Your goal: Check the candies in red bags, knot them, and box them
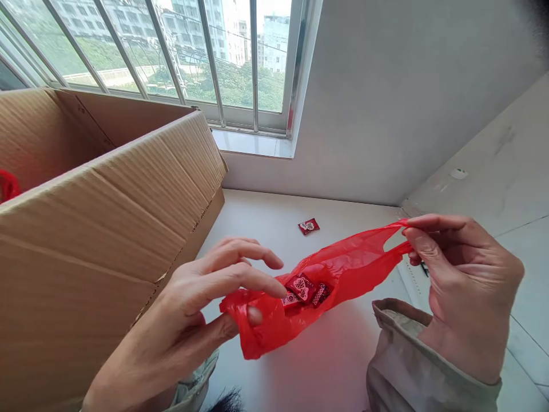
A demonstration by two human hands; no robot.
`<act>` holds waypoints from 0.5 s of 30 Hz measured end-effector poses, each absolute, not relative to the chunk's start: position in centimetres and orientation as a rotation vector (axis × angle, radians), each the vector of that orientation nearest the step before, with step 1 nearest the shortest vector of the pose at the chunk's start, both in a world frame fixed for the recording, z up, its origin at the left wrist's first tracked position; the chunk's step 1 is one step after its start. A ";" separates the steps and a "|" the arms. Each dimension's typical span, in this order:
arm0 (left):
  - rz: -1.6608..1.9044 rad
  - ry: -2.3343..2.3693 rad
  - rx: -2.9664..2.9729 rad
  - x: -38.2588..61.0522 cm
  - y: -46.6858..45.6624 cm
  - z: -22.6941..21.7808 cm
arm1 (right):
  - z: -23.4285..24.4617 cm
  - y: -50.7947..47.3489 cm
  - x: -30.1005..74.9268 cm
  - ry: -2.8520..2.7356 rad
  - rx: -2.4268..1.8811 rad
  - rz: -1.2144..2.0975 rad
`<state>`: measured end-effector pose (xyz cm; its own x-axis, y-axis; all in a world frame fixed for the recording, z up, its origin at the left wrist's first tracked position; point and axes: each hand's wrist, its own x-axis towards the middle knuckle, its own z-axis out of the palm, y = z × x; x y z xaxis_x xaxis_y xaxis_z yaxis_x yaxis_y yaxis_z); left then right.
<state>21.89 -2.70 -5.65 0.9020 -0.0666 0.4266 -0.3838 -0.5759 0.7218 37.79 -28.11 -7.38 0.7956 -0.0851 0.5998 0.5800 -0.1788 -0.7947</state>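
A thin red plastic bag (338, 269) is stretched between my two hands above a white surface. My left hand (193, 320) pinches the bag's lower left end between thumb and fingers. My right hand (458, 286) is closed on the bag's handle at the upper right. Inside the bag's open mouth lie a few small red wrapped candies (302, 289) with white print. One more red candy packet (309, 226) lies loose on the surface beyond the bag.
A large open cardboard box (107, 217) fills the left side, with something red (7, 186) at its far left edge. Behind it is a barred window (180, 51). A grey wall (407, 97) and tiled floor (506, 189) are on the right.
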 end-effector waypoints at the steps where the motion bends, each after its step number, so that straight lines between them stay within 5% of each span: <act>1: 0.317 -0.395 2.189 22.0 -2.9 -5.6 | -7.4 -28.2 37.8 -0.397 -1.656 -0.628; 7: -0.157 -0.564 2.216 22.1 -3.2 -6.1 | -7.6 -28.2 39.0 -0.327 -1.599 -0.700; 15: 0.302 -0.263 2.139 21.5 -3.2 -5.7 | -7.8 -28.3 40.1 -0.292 -1.403 -0.755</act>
